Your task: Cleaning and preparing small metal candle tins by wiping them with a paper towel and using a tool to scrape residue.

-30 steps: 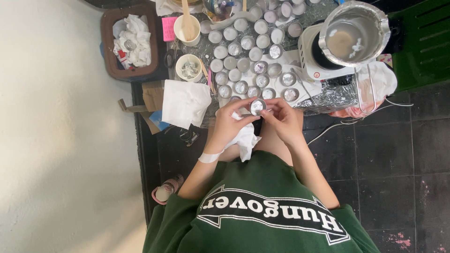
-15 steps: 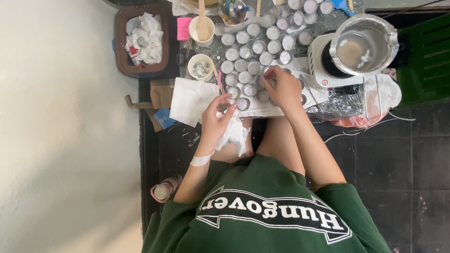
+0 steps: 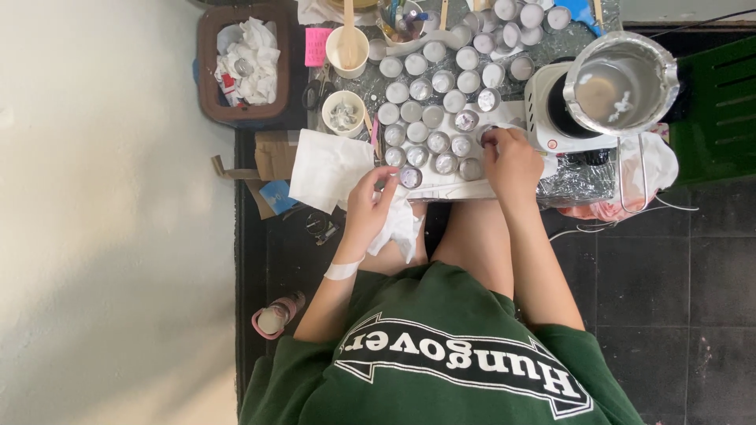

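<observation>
Several small round metal cups (image 3: 441, 118), some filled with white wax, stand in rows on a low foil-covered table (image 3: 579, 177). My left hand (image 3: 368, 206), with a white band at the wrist, clutches a crumpled white tissue (image 3: 400, 230) and pinches a small metal cup (image 3: 410, 177) at the table's near edge. My right hand (image 3: 512, 161) reaches further in, its fingertips closed on another small cup (image 3: 487, 135) in the group, right beside the hot plate.
A white hot plate (image 3: 543, 130) carries a metal pitcher (image 3: 618, 83) of melted wax at the right. A folded white napkin (image 3: 327, 169), two white cups (image 3: 345, 112), scissors (image 3: 315, 93) and a brown bin (image 3: 211, 75) of tissue lie left. A pink bottle (image 3: 276, 319) is on the dark floor.
Both hands were together on one cup over my lap. My right hand has since carried it out into the rows by the hot plate, and my left hand has moved to a cup at the near edge.
</observation>
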